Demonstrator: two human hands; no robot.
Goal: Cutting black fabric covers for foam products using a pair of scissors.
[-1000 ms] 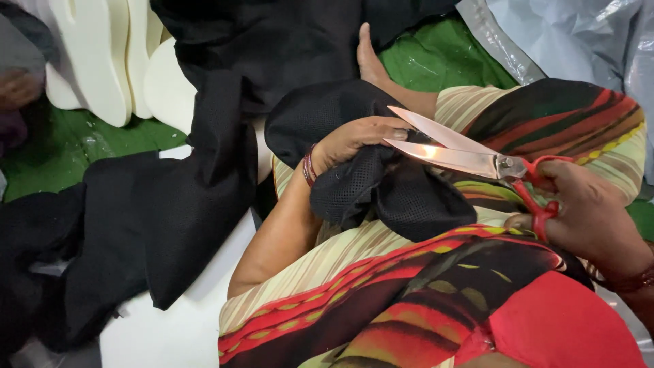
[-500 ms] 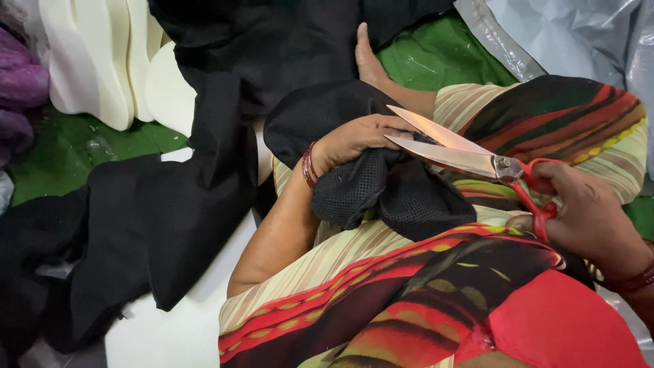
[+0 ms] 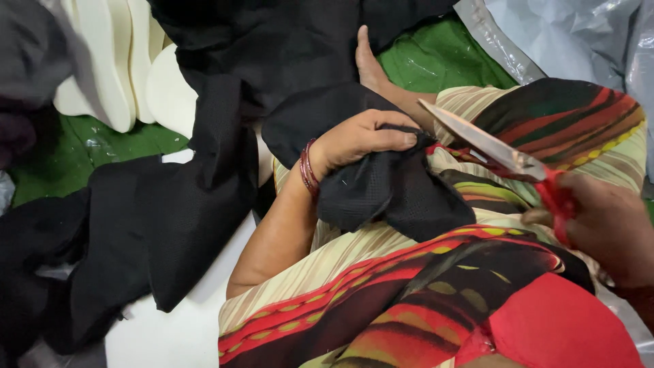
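My left hand [image 3: 364,140] grips a piece of black mesh fabric [image 3: 392,191] that lies over my lap, fingers curled around its upper edge. In my right hand [image 3: 606,221] are red-handled scissors [image 3: 494,150], their long blades pointing up and left toward the fabric's edge. The blade tips sit just right of my left fingers, apart from the cloth. Red bangles circle my left wrist.
A large heap of black fabric [image 3: 204,184] spreads over the left and top. Cream foam pieces [image 3: 116,68] stand at the top left on a green sheet [image 3: 82,146]. Grey plastic wrap [image 3: 565,41] lies at the top right. My bare foot [image 3: 371,65] rests beyond the lap.
The scissors have pulled back to the right, away from the black mesh piece. My left hand has tightened its hold on the fabric's edge.
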